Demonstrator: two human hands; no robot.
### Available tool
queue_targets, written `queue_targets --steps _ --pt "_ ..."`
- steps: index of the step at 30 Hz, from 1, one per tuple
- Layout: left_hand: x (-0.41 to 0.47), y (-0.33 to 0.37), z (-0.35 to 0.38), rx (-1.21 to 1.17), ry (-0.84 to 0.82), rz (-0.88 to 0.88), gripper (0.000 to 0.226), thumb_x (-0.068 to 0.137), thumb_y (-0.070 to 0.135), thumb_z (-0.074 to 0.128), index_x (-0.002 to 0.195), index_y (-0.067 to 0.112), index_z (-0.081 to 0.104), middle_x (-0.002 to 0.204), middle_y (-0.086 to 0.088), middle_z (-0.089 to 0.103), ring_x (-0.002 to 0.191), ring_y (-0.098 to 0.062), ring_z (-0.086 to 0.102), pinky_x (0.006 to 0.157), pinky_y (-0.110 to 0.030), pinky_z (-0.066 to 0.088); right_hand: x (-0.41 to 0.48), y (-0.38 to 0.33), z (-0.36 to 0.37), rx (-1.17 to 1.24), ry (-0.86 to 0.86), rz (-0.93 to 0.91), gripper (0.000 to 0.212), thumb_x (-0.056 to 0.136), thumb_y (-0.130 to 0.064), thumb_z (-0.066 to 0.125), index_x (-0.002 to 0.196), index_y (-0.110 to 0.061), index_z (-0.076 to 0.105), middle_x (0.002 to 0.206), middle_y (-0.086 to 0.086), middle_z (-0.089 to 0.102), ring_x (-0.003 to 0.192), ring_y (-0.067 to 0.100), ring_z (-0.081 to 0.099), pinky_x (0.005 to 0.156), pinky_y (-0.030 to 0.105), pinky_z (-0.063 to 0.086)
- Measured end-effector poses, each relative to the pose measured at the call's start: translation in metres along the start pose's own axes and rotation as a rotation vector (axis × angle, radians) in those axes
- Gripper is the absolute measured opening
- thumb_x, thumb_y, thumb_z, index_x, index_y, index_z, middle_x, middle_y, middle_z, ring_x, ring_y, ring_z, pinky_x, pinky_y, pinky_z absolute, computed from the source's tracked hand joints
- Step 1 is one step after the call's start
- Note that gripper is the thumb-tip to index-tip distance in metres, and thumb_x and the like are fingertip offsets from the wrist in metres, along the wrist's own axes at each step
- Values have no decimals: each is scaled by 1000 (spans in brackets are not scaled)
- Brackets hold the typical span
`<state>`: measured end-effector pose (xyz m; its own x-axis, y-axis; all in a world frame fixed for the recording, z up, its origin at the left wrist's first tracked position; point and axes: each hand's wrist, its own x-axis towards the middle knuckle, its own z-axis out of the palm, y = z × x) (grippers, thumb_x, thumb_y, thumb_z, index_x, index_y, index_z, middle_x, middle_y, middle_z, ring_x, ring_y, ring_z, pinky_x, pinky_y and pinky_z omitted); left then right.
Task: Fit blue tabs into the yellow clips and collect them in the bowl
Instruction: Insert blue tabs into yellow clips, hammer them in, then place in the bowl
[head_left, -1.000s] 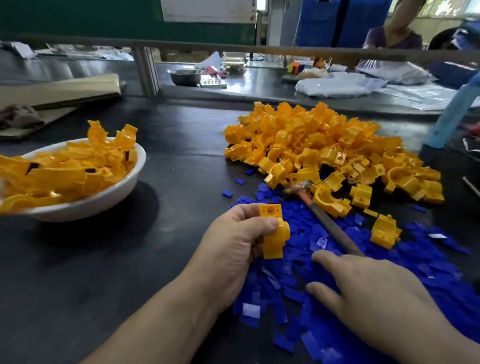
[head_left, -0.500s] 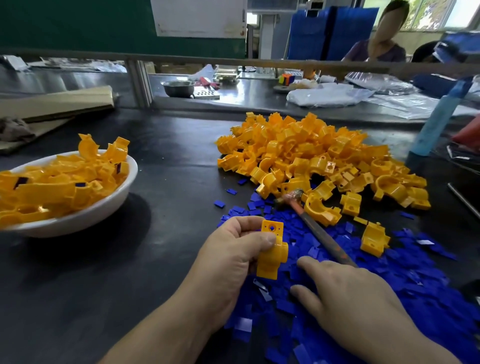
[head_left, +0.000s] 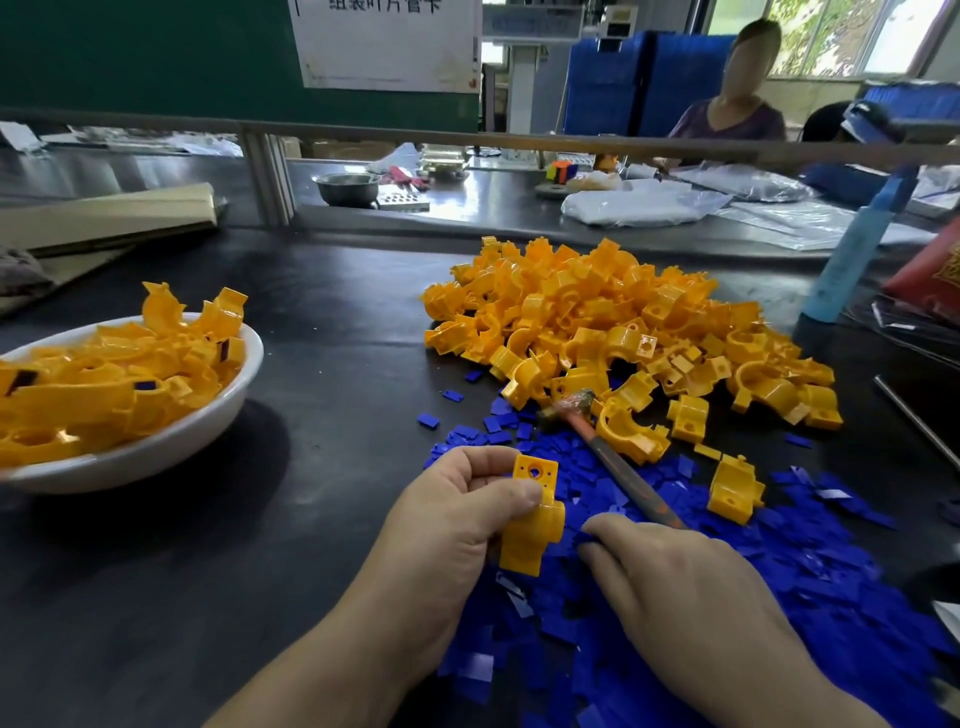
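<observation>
My left hand (head_left: 457, 525) grips a yellow clip (head_left: 532, 514) upright over the near edge of a spread of blue tabs (head_left: 779, 582). My right hand (head_left: 691, 597) lies palm down on the blue tabs just right of the clip, fingertips curled down into them; whether a tab is pinched is hidden. A big heap of yellow clips (head_left: 597, 317) lies beyond. A white bowl (head_left: 171, 441) at the left holds several clips with blue tabs fitted.
A small hammer (head_left: 613, 457) with an orange-black handle lies between the heap and my right hand. A blue bottle (head_left: 852, 254) stands at the right. Cardboard (head_left: 104, 218) lies at the back left. A person sits behind the rail at another bench.
My right hand has slid left over the blue tabs toward the clip and its fingers have curled down. The left hand has kept hold of the clip.
</observation>
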<state>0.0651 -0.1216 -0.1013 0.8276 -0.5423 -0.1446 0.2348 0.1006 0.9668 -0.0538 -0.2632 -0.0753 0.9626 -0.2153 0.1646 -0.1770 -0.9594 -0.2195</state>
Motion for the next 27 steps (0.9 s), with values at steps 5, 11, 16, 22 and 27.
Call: queue_targets --steps 5,11,16,22,27 --pt "-3 1 0 25 -13 8 50 59 35 85 106 28 69 98 -1 76 93 -25 73 69 -33 56 1 1 -1 113 101 27 27 93 -47 39 116 -44 51 90 -16 62 81 4 57 72 21 49" --pt "-6 1 -1 48 -22 15 38 71 26 82 106 30 69 91 4 76 85 -15 73 69 -26 54 3 2 -2 176 138 62 28 94 -40 44 119 -42 57 101 -19 61 93 0 55 81 15 44" --pt "-6 1 2 62 -26 32 44 61 33 81 104 31 70 90 0 76 83 -16 73 67 -24 53 3 1 -6 232 142 105 25 91 -40 49 113 -40 62 92 -26 62 84 -6 56 77 9 42" --pt "-6 2 4 93 -50 40 41 60 33 80 100 33 70 92 -1 76 85 -20 74 63 -25 56 0 0 -15 500 147 172 17 85 -34 59 81 -51 58 71 -23 64 64 -3 63 54 15 51" --pt "-12 6 6 163 -105 51 45 63 33 79 107 35 67 95 2 76 88 -18 74 70 -27 57 3 -4 -20 864 133 271 17 80 -23 67 88 -37 65 66 -10 69 56 8 66 47 14 50"
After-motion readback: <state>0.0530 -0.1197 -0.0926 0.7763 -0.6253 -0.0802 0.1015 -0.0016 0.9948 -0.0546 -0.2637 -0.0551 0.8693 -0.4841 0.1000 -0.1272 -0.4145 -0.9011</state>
